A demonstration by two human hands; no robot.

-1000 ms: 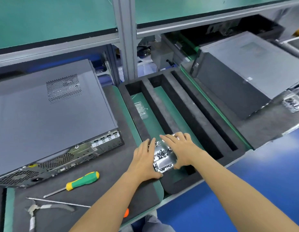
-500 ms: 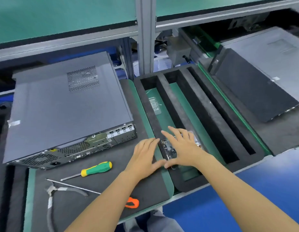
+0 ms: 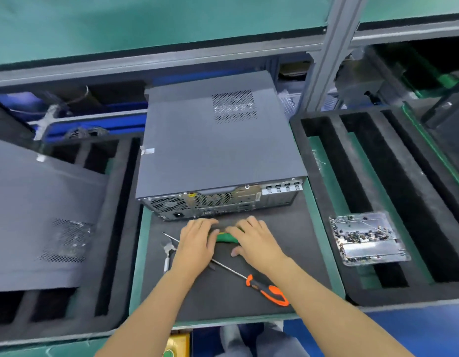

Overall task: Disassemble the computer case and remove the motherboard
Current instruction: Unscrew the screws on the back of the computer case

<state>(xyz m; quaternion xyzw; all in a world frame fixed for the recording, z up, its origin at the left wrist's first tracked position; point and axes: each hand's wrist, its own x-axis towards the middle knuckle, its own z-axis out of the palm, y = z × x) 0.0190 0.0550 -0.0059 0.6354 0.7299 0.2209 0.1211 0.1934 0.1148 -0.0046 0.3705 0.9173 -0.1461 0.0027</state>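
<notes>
Together, both hands cover one green-handled screwdriver (image 3: 227,238): left hand (image 3: 196,244) fingers loosely spread, right hand (image 3: 255,242) fingers curving over it, grip unclear. Just behind sits one boxy grey metal computer case (image 3: 218,148), perforated vent on top; one orange-handled screwdriver (image 3: 268,289) lies nearer.

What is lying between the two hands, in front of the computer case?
In the head view, the green handle of a screwdriver lies between the left hand and the right hand, before the computer case.

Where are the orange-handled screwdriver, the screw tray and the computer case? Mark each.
orange-handled screwdriver (image 3: 268,292): head view, on its orange grip.
screw tray (image 3: 370,249): head view, on its clear lower half.
computer case (image 3: 215,153): head view, on its grey top panel.
</notes>
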